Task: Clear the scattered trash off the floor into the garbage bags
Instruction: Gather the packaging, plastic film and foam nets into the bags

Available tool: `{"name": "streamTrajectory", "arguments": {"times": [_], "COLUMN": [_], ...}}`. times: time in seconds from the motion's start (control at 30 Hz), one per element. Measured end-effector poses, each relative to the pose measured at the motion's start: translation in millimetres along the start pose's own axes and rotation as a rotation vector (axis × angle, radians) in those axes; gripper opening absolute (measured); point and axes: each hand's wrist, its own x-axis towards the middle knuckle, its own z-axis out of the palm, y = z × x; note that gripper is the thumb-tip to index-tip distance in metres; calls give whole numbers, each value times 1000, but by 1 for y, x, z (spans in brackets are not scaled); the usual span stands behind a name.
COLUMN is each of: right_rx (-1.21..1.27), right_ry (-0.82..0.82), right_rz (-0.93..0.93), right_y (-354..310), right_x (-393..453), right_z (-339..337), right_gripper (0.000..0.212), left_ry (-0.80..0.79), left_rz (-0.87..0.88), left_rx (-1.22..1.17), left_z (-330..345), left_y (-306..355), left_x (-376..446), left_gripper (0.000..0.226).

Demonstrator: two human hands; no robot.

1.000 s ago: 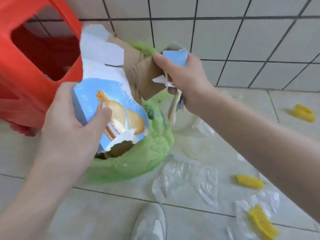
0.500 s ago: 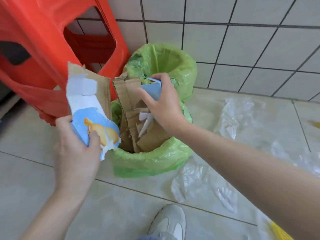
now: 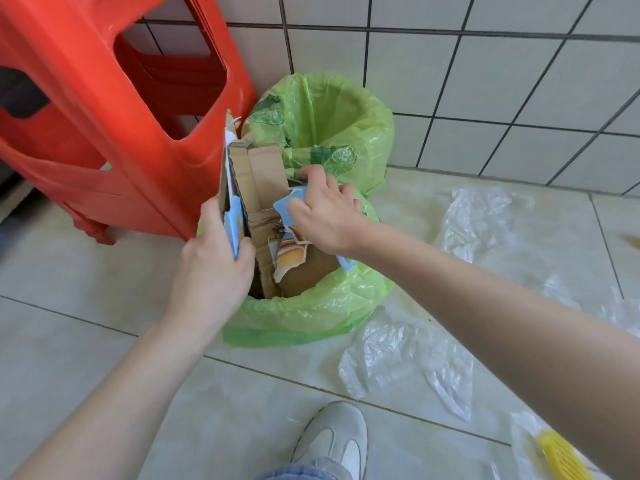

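Two green garbage bags stand by the tiled wall: a near one (image 3: 311, 317) stuffed with torn cardboard (image 3: 263, 181), and a far one (image 3: 346, 109) behind it. My left hand (image 3: 211, 271) grips a blue-printed cardboard piece (image 3: 232, 216) edge-on at the near bag's left rim. My right hand (image 3: 325, 213) is over the near bag's mouth, its fingers on a blue torn scrap (image 3: 291, 202) and printed pieces (image 3: 289, 252) inside.
A red plastic stool (image 3: 104, 109) leans at the left, touching the near bag. Clear plastic wrappers (image 3: 408, 358) lie on the floor tiles to the right, with a yellow ridged piece (image 3: 561, 455) at the bottom right. My shoe (image 3: 332, 441) is at the bottom.
Both hands have come down to the near bag. The left hand's cardboard has turned edge-on at the rim. The right hand has pushed its scraps into the bag's mouth.
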Motion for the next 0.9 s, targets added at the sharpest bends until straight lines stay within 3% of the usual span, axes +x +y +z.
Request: {"name": "streamTrajectory", "arguments": {"times": [0.17, 0.33, 0.47, 0.6, 0.73, 0.9], "right_rx": [-25, 22, -27, -202, -471, -634], "right_ry": [33, 47, -20, -104, 2, 136], "right_rz": [-46, -71, -146, -157, -171, -157], "right_y": [9, 14, 14, 21, 31, 30], "right_x": [-4, -3, -6, -8, -6, -6], "right_z": [-13, -19, -18, -17, -9, 6], "right_gripper": [60, 61, 54, 59, 56, 52], "left_ry": [-168, -117, -182, -339, -417, -298], "left_rz": [37, 62, 39, -39, 23, 14], "left_rx": [-26, -59, 23, 337, 342, 328], "left_z": [7, 0, 11, 24, 25, 1], "left_y": [3, 8, 4, -2, -8, -2], "left_x": [5, 14, 13, 15, 19, 18], "left_gripper": [54, 57, 58, 46, 39, 60]}}
